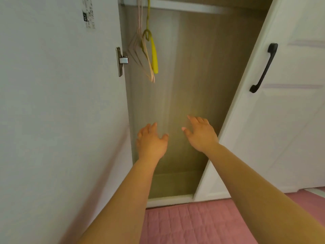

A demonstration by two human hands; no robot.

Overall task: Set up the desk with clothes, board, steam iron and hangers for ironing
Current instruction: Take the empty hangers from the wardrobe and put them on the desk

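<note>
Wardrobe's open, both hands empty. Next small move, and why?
Probably raise the left hand to the hangers on the rail. Both it and the right hand are open, low in the wardrobe, and the hangers hang up on the left.

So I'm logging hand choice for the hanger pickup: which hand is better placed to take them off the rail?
Probably the left hand: open and empty, it sits almost straight below the hangers; the right hand is further off.

Both hands, left (152, 141) and right (201, 133), are held out empty with relaxed fingers toward an open wardrobe (193, 85); hangers (149, 55) are hung far left on its rail (175, 6).
</note>
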